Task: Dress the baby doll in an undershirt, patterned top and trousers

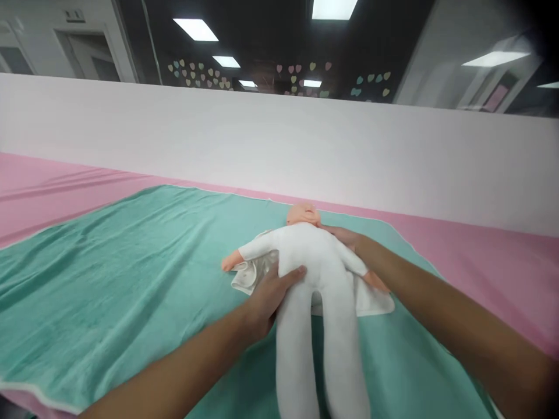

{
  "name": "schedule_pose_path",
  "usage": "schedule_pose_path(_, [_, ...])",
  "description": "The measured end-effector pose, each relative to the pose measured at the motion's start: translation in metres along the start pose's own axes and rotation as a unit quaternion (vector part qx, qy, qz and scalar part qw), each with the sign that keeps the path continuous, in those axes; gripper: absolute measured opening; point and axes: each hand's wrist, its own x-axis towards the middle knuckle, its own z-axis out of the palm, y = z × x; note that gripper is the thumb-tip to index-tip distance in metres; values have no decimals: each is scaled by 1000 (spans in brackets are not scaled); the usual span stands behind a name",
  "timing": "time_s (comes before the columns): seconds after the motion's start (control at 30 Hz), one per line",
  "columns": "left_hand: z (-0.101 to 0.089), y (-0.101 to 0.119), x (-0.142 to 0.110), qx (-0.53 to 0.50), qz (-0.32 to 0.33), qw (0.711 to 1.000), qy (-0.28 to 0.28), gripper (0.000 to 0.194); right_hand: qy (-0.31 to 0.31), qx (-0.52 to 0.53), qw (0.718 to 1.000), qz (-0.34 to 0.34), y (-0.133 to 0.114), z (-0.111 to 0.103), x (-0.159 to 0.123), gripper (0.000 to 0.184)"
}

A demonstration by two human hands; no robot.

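A baby doll [314, 253] with a white cloth body and a bald, skin-toned head [304, 213] lies on its back, its head away from me and its legs [296, 355] toward me. My left hand [273, 294] grips the doll's side at the hip, thumb across its front and fingers tucked beneath. At the neck and shoulder, my right hand [345, 235] reaches under the doll, most of its fingers hidden behind it. Under the doll's back and arms a pale garment [374, 299] is spread, with a crumpled part [250, 278] showing at the left.
A teal blanket [131, 273] with some folds covers the surface under the doll. Pink cloth [471, 256] shows around it. Behind rises a low white wall [218, 134], topped by dark glass [262, 41] with heart stickers and light reflections.
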Motion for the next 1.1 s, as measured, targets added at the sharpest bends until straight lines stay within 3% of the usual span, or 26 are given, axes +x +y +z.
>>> schedule_pose_path(0.1, [3,-10,9,17,-15,1000,14,65,-122,81,984,102,14,-9,-4,59])
schedule_pose_path(0.17, [2,-14,14,24,-26,999,17,64,-170,116,970,128,18,-13,-5,59])
schedule_pose_path(0.37, [2,-18,25,98,-25,995,14,68,-106,59,992,47,17,-20,-9,50])
schedule_pose_path(0.53, [4,-10,31,106,-20,994,-6,68,-135,63,988,36,12,-27,1,46])
schedule_pose_path(0.67, [3,-2,36,108,-42,993,-29,67,-170,30,984,37,6,-49,12,46])
schedule_pose_path(0.7, [2,-2,38,120,-42,991,-32,66,-143,-6,989,47,3,-53,14,48])
schedule_pose_path(0.77, [-2,-3,43,155,-30,987,-36,63,-15,-117,991,58,-4,-55,17,56])
schedule_pose_path(0.8, [-6,-4,46,175,-19,984,-39,61,73,-183,979,46,-10,-51,18,58])
schedule_pose_path(0.87, [-17,-3,52,234,16,972,-27,57,225,-300,926,-35,-22,-31,18,54])
schedule_pose_path(0.93, [-34,1,57,329,87,939,52,49,283,-387,862,-163,-34,2,17,41])
schedule_pose_path(0.97, [-44,4,60,379,134,909,112,43,269,-421,836,-226,-38,20,18,36])
schedule_pose_path(1.03, [-67,11,64,449,229,830,237,34,176,-491,791,-319,-41,55,22,37])
schedule_pose_path(1.1, [-91,16,69,473,268,780,310,32,51,-553,760,-338,-39,83,30,39])
